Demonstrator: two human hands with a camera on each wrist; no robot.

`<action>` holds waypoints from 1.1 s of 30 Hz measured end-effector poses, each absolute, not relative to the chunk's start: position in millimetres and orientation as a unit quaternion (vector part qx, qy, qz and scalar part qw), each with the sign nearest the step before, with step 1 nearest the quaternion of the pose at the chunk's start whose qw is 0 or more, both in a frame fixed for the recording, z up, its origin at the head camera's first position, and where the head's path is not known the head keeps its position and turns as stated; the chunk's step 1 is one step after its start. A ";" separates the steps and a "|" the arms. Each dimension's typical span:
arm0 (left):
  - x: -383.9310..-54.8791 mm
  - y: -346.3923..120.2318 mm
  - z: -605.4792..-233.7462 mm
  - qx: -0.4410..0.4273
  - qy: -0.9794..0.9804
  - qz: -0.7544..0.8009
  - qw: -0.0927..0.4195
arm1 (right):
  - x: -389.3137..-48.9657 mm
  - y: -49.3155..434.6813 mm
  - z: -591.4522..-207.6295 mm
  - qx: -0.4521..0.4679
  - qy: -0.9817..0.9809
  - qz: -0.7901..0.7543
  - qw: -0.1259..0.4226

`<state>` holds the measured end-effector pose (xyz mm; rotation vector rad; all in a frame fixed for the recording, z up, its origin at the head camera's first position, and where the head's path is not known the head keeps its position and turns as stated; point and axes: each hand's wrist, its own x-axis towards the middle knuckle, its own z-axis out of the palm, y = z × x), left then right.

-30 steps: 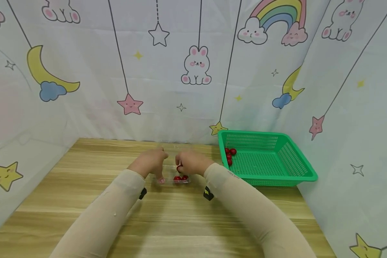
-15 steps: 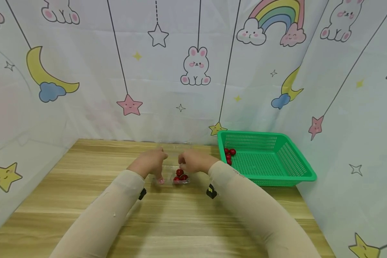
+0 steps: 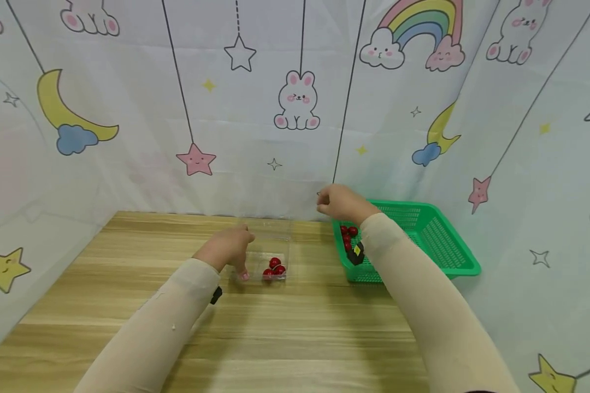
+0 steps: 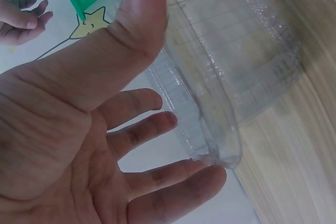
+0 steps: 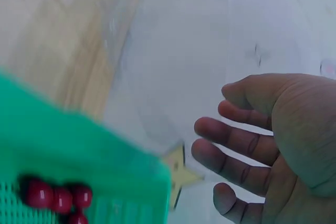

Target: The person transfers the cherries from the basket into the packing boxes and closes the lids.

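Observation:
My left hand (image 3: 228,248) is at the left side of a clear plastic box (image 3: 255,261) with its lid raised behind. In the left wrist view, loosely extended fingers (image 4: 173,192) touch the lid's corner, while the thumb lies across the box's side. Three shiny red cherries (image 3: 274,268) sit at the right front of the box. My right hand (image 3: 343,203) hovers above the back left corner of a green basket (image 3: 452,271), fingers relaxed and apart from one another, nothing between them. Several cherries (image 5: 62,199) lie inside the basket along its left wall.
The wooden table (image 3: 255,338) carries the box near its back middle and the basket at its right. A white cartoon-printed cloth (image 3: 255,185) stands as a wall behind and along both sides.
My right hand has let go of a cherry in the box and moved right and up to above the basket. Three cherries now show in the box. My left hand has stayed in place.

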<state>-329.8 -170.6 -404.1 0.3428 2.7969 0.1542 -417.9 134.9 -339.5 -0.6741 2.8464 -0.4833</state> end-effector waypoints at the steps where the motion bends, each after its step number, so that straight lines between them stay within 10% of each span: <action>1: -329.8 -170.8 -404.3 0.119 0.979 0.054 0.159 | -423.1 141.5 -339.1 -0.220 0.957 -0.164 0.089; 33: -328.7 -172.8 -406.5 0.121 0.979 0.075 0.147 | -477.5 213.2 -424.3 -0.113 0.952 -0.126 0.254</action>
